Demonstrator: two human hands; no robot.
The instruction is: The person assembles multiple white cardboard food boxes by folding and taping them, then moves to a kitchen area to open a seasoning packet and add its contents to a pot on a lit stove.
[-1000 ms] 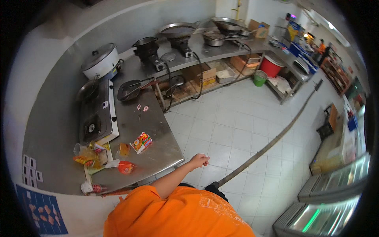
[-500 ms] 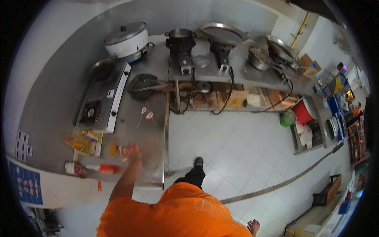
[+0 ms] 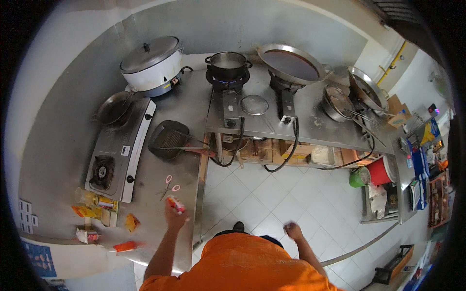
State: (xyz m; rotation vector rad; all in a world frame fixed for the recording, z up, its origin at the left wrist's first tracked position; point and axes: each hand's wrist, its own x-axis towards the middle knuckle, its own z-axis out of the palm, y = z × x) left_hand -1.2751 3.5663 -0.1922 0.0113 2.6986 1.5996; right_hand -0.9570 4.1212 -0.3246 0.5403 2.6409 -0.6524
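Observation:
My left hand point(image 3: 175, 216) is closed around a small red-and-white packet point(image 3: 176, 205), above the steel counter near its right edge. Just beyond the packet lies a pair of scissors with pink handles point(image 3: 173, 185). Left of this hand, an orange-yellow packet point(image 3: 131, 222) rests on the counter, with a red-orange object point(image 3: 125, 246) closer to me. My right hand point(image 3: 292, 231) hangs over the floor on my right, fingers curled in and nothing visible in them.
A two-burner gas stove point(image 3: 116, 155) bears a dark pan point(image 3: 114, 107). A black grill pan point(image 3: 170, 139) lies beside it. Behind stand a large white rice cooker point(image 3: 150, 68), a pot point(image 3: 227, 62) and a wide wok point(image 3: 291, 65) on burners. Black hoses hang off the counter edge.
My left hand has moved right, away from the orange-yellow packet, with the red-and-white packet now clearly visible in it. My right hand has swung forward. The whole view has shifted.

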